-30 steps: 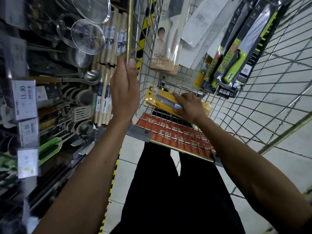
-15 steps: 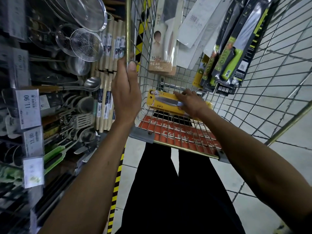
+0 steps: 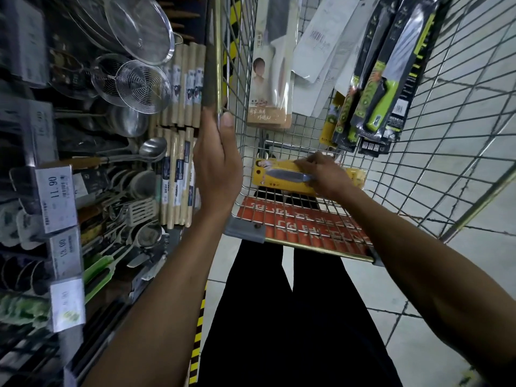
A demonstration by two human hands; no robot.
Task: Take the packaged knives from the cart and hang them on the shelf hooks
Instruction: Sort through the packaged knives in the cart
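Wire skimmer (image 3: 134,85), ladle (image 3: 152,148), price tags (image 3: 55,199)

In wire cart (image 3: 321,247): yellow knife pack (image 3: 282,177) flat on floor, centre; green-handled knife packs (image 3: 382,88) leaning upright, 1 o'clock; beige knife pack (image 3: 269,79), 12 o'clock.

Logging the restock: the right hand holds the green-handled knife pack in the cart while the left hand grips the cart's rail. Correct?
No. In the head view the right hand holds the yellow-carded knife pack in the wire cart; the left hand grips the cart's brass-coloured rail.
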